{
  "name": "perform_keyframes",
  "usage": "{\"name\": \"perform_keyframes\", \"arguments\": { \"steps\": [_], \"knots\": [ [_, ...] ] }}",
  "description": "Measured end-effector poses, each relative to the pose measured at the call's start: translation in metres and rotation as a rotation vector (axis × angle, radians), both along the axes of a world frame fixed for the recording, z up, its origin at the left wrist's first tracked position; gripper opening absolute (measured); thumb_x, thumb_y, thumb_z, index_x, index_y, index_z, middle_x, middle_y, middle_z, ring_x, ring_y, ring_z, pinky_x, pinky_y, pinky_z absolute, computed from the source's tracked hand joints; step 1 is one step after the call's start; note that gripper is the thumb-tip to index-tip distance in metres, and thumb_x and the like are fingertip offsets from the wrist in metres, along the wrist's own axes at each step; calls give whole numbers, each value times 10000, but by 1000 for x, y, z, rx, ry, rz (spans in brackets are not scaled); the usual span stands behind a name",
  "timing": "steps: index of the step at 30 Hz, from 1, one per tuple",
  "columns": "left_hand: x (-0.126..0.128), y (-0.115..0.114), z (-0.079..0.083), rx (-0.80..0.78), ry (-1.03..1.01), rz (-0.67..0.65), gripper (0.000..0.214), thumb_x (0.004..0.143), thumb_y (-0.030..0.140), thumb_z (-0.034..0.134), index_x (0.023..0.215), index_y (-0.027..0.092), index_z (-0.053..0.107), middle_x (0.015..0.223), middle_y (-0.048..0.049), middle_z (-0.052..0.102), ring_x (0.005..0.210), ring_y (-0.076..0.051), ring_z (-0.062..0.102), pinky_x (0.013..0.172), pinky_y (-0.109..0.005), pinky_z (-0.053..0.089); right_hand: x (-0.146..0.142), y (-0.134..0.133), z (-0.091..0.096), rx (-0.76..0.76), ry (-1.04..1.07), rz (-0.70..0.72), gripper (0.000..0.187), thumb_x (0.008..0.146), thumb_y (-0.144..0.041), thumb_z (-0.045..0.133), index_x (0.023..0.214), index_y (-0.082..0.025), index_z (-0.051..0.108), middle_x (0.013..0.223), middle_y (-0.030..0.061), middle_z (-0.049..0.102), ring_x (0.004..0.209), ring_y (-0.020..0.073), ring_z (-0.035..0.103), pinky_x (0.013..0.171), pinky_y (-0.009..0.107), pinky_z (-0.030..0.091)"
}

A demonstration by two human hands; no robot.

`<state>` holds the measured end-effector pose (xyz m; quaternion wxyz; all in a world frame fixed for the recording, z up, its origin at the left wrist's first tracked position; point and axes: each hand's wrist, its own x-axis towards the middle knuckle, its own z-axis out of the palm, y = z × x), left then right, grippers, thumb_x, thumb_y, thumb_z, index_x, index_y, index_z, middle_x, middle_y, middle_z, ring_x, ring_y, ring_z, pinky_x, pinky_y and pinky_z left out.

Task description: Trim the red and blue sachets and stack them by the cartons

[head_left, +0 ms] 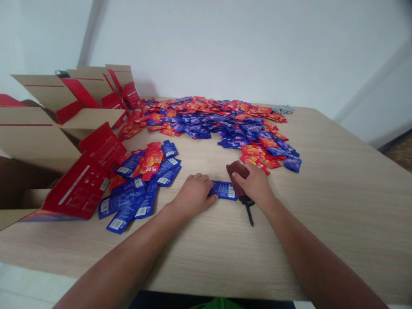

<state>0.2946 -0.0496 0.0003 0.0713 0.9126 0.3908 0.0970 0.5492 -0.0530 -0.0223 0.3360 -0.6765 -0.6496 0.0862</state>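
My left hand point(195, 194) has curled fingers and holds the left end of a blue sachet point(225, 190) flat on the table. The sachet's barcode end shows on the right. Gripped in my right hand point(256, 183) is a dark red-brown hand-held tool point(237, 178) with a black end and a thin black rod or cord pointing toward me. The tool stands at the sachet's right end; whether it touches the sachet I cannot tell. To the left of my left hand lies a loose pile of blue and red sachets point(144, 174), many with barcodes up.
A long heap of red and blue sachets point(206, 118) curves across the back of the table point(325, 201). Several open cardboard boxes point(32, 133) with red flaps stand at the left. A crumpled grey item point(283, 110) lies at the back right, near the wall.
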Motion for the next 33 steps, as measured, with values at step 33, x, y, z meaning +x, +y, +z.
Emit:
{"name": "perform_keyframes", "arguments": {
  "steps": [33],
  "knots": [
    [11, -5, -19, -25, -136, 41, 270, 944, 375, 746, 1176, 243, 701, 1187, -88, 685, 1141, -301, 617, 1014, -453, 495, -14, -4, -5, -25, -104, 298, 169, 942, -370, 734, 1019, -226, 689, 963, 42, 714, 881, 226, 644, 775, 333, 431]
  ]
}}
